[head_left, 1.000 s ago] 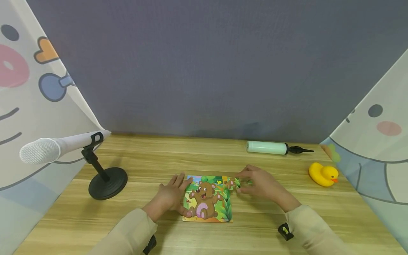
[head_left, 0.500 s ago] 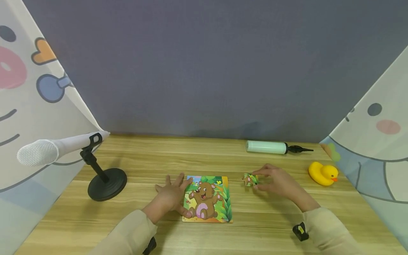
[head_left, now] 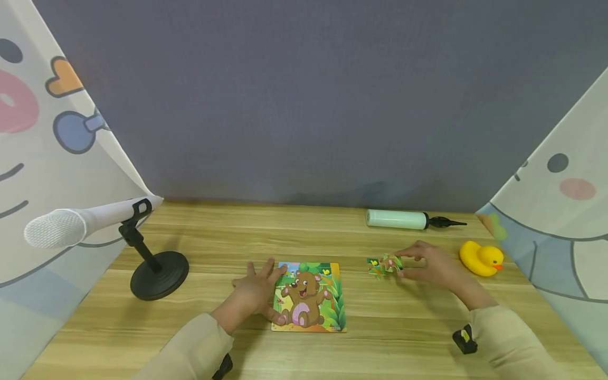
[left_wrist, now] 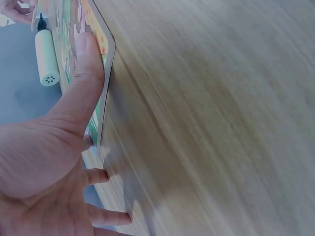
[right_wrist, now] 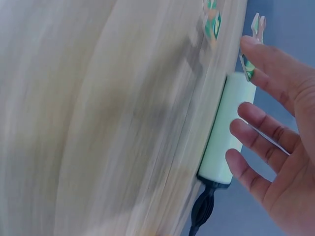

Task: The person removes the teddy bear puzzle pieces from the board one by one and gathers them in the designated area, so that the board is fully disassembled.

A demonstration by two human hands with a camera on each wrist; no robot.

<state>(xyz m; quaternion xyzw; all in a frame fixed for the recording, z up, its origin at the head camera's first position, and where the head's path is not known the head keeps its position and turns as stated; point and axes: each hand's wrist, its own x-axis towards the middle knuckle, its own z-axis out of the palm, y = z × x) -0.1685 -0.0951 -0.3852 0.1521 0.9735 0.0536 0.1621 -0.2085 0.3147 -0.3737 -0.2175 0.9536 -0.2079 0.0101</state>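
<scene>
A square jigsaw puzzle (head_left: pixel 304 309) with a brown bear picture lies on the table. My left hand (head_left: pixel 254 293) rests at its left side with fingers spread; in the left wrist view the thumb (left_wrist: pixel 88 64) lies across the puzzle's surface near the corner. To the right of the puzzle, my right hand (head_left: pixel 432 269) pinches a jigsaw piece (head_left: pixel 391 263) with a small brown animal on it, between thumb and forefinger. In the right wrist view that piece (right_wrist: pixel 258 27) is raised off the table. A second jigsaw piece (head_left: pixel 374 268), green with a yellow figure, lies just left of it.
A pale green hand pump (head_left: pixel 396 219) with a black nozzle lies at the back right. A yellow rubber duck (head_left: pixel 481 258) sits at the far right. On the left stands a white microphone (head_left: pixel 90 219) on a black round base (head_left: pixel 159 274).
My right hand has moved right, away from the puzzle's upper right corner, with the pinched piece. A second piece now shows separately on the table. The left hand stays at the puzzle.
</scene>
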